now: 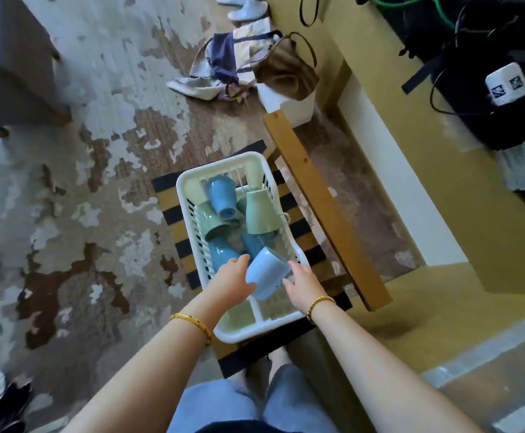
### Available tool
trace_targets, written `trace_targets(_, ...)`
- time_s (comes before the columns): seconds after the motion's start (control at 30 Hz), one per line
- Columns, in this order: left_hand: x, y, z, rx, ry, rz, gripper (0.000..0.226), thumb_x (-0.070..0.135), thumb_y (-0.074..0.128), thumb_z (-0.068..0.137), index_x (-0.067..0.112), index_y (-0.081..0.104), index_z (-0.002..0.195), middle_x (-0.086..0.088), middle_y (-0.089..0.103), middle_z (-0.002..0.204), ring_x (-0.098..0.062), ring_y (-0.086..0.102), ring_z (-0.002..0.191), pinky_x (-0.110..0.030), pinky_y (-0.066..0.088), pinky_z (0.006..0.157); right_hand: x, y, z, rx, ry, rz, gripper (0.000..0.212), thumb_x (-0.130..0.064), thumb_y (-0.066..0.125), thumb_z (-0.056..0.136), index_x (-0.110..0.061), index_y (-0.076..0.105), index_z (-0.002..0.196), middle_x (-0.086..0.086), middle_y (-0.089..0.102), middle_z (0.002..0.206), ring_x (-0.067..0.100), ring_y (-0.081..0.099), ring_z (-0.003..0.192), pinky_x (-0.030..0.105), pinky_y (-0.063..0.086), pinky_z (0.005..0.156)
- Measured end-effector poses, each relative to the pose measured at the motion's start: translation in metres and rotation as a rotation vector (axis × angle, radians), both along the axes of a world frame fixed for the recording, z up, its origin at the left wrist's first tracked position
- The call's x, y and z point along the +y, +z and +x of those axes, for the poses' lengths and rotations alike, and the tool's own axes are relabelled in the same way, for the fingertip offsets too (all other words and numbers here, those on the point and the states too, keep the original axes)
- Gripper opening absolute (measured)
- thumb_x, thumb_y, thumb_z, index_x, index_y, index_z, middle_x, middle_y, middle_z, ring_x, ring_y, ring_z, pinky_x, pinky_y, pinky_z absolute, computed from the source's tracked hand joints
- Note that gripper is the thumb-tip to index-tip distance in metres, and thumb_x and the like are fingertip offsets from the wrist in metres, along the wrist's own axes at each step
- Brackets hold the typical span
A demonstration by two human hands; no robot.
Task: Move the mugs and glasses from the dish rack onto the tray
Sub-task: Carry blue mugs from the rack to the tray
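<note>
A white plastic dish rack (192, 179) rests on a chair seat with black and yellow stripes (169, 195). Several mugs lie tumbled inside it: a blue mug (222, 196) at the far end, a green mug (259, 214) to its right, another green mug (211, 221) on the left and a blue mug (223, 254) nearer me. Just above the near half of the rack is a light blue mug (267, 270), tilted. My left hand (233, 281) grips its left side and my right hand (302, 282) its right side. No tray is in view.
The chair's wooden frame (317, 198) runs along the rack's right side. Beyond it a yellow surface (442, 170) carries black bags and cables. Cloth bags (239, 64) and a white box (289, 101) lie on the worn floor beyond the chair. A grey block (14, 64) stands far left.
</note>
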State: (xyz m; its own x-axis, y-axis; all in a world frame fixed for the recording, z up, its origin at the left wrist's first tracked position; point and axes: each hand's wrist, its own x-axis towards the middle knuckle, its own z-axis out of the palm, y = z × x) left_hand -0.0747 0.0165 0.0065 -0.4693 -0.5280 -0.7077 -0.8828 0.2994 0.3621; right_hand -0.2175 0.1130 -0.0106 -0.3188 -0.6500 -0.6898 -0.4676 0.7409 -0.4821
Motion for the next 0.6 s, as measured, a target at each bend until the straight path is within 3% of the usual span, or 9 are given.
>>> trace_targets(0.27, 0.011, -0.061, -0.020, -0.040, 0.075, 0.089, 0.083, 0.032, 0.067, 0.079, 0.013, 0.020, 0.145, -0.013, 0.042, 0.136, -0.031, 0.045, 0.121, -0.037, 0.040, 0.096, -0.041, -0.047, -0.012, -0.045, 0.204, 0.095, 0.055, -0.031, 0.045, 0.095, -0.010, 0.027, 0.143, 0.012, 0.034, 0.145, 0.027, 0.038, 0.130, 0.038, 0.033, 0.107)
trace_targets(0.4, 0.014, -0.085, -0.030, -0.013, 0.177, 0.041, 0.088, 0.036, 0.070, 0.076, 0.013, 0.019, 0.143, -0.014, 0.044, 0.134, -0.031, 0.045, 0.118, -0.038, 0.042, 0.094, -0.053, -0.060, -0.016, -0.113, 0.259, 0.206, 0.049, -0.028, 0.036, 0.098, -0.009, 0.026, 0.142, 0.017, 0.040, 0.140, 0.031, 0.044, 0.125, 0.043, 0.038, 0.104)
trace_targets(0.6, 0.025, -0.102, -0.042, 0.083, 0.256, -0.038, 0.111, 0.043, 0.075, 0.068, 0.020, 0.002, 0.149, -0.013, 0.044, 0.131, -0.029, 0.047, 0.116, -0.037, 0.044, 0.094, -0.057, -0.061, -0.017, -0.167, 0.236, 0.209, 0.043, -0.024, 0.035, 0.097, -0.006, 0.035, 0.136, 0.018, 0.049, 0.131, 0.031, 0.050, 0.116, 0.038, 0.041, 0.095)
